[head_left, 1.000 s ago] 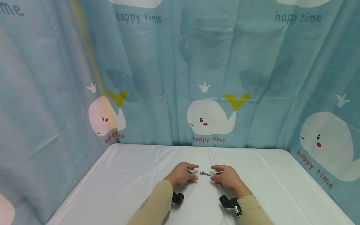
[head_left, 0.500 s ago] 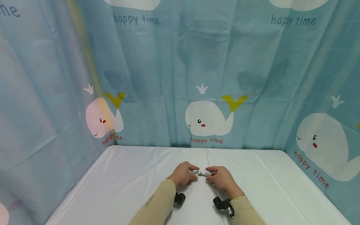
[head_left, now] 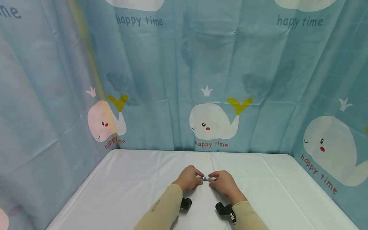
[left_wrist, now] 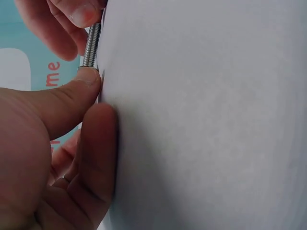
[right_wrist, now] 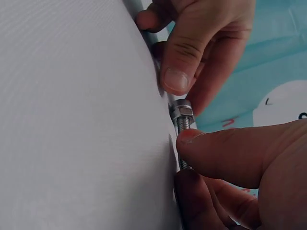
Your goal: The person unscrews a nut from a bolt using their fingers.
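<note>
Bolt point(left_wrist: 92, 45), one, with apparent nut point(right_wrist: 186, 111), lower centre of head view; straddled by left hand point(head_left: 188, 178) and right hand point(head_left: 225, 183), both half-closed, grip indeterminable; best pinched squarely, kept level.

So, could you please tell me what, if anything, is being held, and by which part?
A bolt, pinched by its threaded shank in the right hand; whether the left hand also grips its head cannot be told.

The bolt point(left_wrist: 92, 45) is shiny, ridged metal, the white tablecloth point(head_left: 123, 188) smoothish matt fabric.
</note>
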Demonstrator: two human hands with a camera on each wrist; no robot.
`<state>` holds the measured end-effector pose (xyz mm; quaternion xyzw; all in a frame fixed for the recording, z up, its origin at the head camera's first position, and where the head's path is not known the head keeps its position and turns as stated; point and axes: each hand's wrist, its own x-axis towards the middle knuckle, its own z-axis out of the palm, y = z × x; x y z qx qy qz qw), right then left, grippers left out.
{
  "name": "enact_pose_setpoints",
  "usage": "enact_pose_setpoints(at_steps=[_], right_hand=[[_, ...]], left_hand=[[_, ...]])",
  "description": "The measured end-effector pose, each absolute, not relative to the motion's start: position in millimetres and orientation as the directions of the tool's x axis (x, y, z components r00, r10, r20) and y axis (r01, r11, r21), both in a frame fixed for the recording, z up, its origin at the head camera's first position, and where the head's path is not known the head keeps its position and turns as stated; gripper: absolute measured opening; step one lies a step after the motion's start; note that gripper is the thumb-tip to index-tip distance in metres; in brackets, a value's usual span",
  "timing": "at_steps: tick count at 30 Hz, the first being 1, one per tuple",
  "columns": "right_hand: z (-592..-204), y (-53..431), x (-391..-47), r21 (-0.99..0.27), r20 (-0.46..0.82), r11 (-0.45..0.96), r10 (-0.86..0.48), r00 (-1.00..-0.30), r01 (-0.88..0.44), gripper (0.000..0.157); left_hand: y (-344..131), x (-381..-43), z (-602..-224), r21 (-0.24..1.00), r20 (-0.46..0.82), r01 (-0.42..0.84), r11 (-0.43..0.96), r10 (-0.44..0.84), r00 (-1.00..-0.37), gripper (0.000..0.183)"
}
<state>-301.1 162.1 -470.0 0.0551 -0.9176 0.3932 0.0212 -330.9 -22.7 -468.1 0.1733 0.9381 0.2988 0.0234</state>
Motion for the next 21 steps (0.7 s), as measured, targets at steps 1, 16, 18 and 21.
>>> enact_pose_setpoints(at_steps=[1, 16, 18, 21], right_hand=[[-470.2, 161.9, -301.2, -0.710, 0.090, 0.693, -0.087, -0.992, -0.126, 0.027], [-471.5, 152.4, -299.1, -0.538, 0.174, 0.818, -0.129, -0.976, -0.204, 0.013], [-472.0, 152.0, -299.1, -0.545, 0.163, 0.813, -0.138, -0.977, -0.206, 0.015], [-471.9, 152.3, -299.1, -0.563, 0.133, 0.805, -0.135, -0.982, -0.187, 0.015]], left_hand=[[-22.4, -330.3, -467.8, 0.562, 0.071, 0.322, 0.762, 0.343, -0.937, 0.019], [-18.8, -323.8, -469.7, 0.515, 0.125, 0.373, 0.772, 0.363, -0.923, 0.005], [-18.6, -323.0, -468.7, 0.514, 0.121, 0.373, 0.772, 0.366, -0.923, 0.004], [-18.2, -322.8, -467.2, 0.515, 0.119, 0.381, 0.768, 0.377, -0.919, 0.003]])
